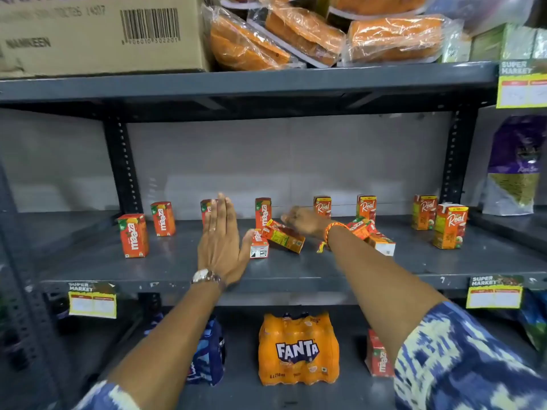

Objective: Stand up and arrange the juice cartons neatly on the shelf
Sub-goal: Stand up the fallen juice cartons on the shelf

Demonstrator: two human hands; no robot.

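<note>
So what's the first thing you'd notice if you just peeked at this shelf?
Probably the two bare arms reaching in: the left hand open and flat, the right hand over the tipped-over juice cartons on the middle shelf. Then the bright orange Fanta pack on the shelf below.

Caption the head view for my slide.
Both hands reach toward toppled juice cartons on a grey shelf.

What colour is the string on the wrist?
Orange with a little yellow, tied on the right wrist; the head view shows it.
</note>
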